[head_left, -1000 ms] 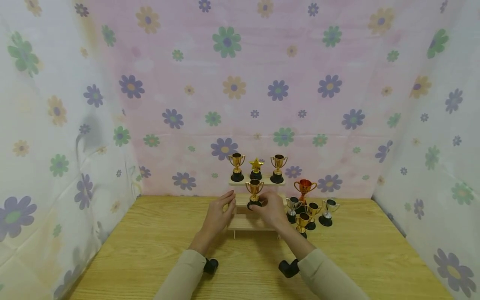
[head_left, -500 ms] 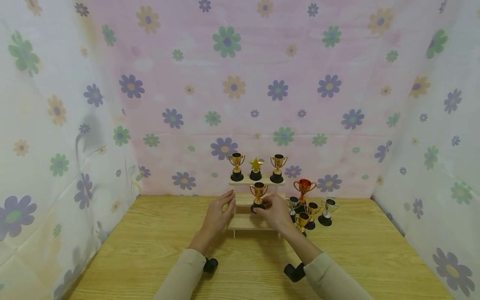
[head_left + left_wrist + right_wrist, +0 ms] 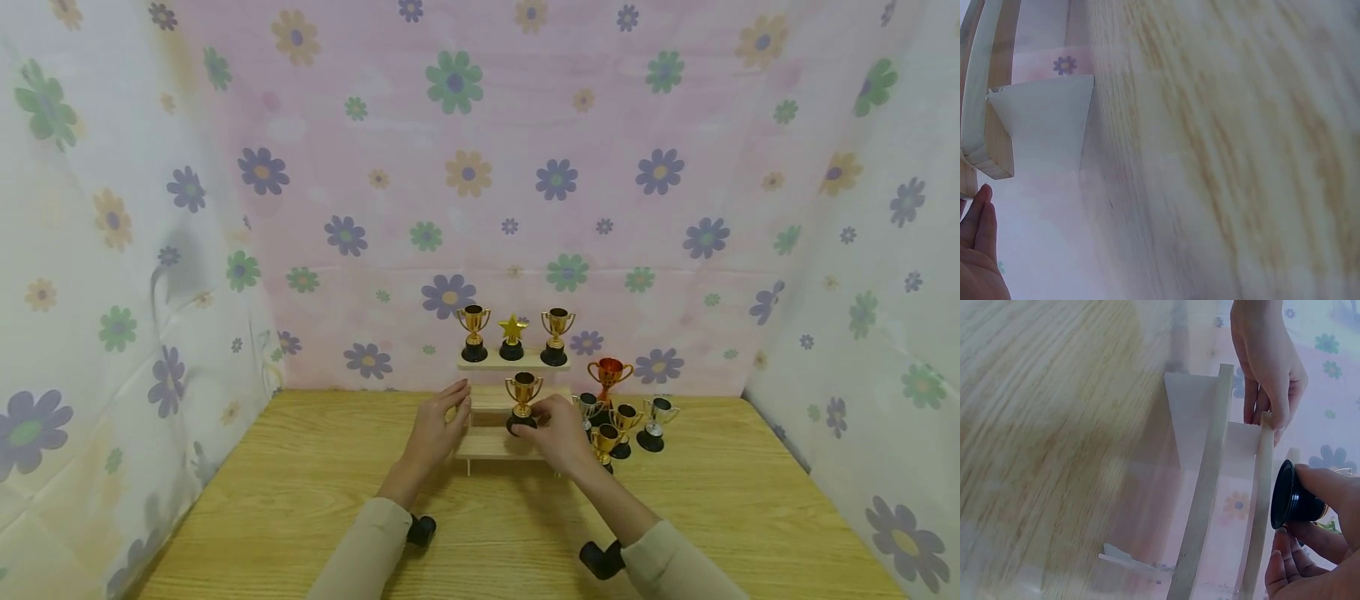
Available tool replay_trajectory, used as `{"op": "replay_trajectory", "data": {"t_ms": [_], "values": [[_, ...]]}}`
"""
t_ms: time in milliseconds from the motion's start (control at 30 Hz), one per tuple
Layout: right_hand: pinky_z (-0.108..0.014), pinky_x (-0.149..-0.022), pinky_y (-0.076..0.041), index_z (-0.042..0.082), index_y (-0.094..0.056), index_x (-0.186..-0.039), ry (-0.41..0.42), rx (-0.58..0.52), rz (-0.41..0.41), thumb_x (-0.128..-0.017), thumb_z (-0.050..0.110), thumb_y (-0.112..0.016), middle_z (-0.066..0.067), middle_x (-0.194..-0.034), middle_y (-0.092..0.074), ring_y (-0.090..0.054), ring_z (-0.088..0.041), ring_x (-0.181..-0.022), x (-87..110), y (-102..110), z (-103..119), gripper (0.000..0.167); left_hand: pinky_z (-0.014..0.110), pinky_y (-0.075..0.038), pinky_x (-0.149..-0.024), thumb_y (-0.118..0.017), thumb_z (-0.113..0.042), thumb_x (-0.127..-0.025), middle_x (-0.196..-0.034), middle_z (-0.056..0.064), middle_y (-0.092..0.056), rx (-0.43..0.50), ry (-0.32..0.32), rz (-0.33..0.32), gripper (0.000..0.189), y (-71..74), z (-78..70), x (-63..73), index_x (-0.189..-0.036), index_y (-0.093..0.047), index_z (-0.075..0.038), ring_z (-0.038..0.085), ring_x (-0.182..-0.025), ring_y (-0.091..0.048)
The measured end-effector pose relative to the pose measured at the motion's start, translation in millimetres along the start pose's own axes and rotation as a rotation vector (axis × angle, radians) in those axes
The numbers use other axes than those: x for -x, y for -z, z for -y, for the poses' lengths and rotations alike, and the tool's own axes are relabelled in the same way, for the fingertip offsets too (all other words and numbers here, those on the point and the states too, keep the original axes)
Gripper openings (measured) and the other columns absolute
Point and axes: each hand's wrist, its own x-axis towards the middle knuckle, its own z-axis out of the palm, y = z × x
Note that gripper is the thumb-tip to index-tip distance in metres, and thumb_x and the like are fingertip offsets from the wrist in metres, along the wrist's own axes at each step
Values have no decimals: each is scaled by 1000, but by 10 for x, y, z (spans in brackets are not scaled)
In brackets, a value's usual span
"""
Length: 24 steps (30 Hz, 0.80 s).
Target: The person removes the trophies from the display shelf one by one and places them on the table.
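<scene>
My right hand [image 3: 558,429] pinches the black base of a small gold trophy cup [image 3: 523,387], held upright before the wooden tiered display shelf [image 3: 502,446]. In the right wrist view, thumb and fingers grip the black base [image 3: 1291,495] close above the middle board [image 3: 1263,481]. My left hand [image 3: 432,429] holds the middle board's left end; in the right wrist view its thumb and fingers [image 3: 1280,403] stand either side of that end. Only fingers [image 3: 985,215] show in the left wrist view. On the top board stand two gold cups [image 3: 473,329] [image 3: 557,329] and a gold star trophy [image 3: 512,333].
Right of the shelf, several trophies stand on the wooden table [image 3: 337,475]: a red cup [image 3: 609,375], silver cups [image 3: 656,421] and gold cups [image 3: 624,425]. A flowered cloth [image 3: 480,208] hangs behind and at both sides.
My right hand has moved the gold trophy cup slightly right and downward in the head view. My left hand stays at the shelf's left end.
</scene>
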Motion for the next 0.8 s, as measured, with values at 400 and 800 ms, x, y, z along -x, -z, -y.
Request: {"op": "replay_trajectory", "data": {"t_ms": [400, 800], "values": [[-33, -72, -47, 6, -79, -97, 24, -2, 1, -81, 15, -88, -2, -91, -64, -57, -19, -84, 123, 71, -55, 20, 47, -48, -107, -59, -15, -105, -139, 20, -62, 9, 19, 11, 32, 6, -10, -3, -128, -69, 5, 33, -129, -59], [-33, -71, -47, 11, -77, -92, 52, 37, -20, -79, 16, -89, 1, -91, -63, -57, -17, -83, 285, 129, -148, 19, 47, -49, -107, -60, -14, -105, -139, 18, -62, 12, 21, 9, 32, 11, -26, -5, -128, -69, 6, 33, -128, -61]]}}
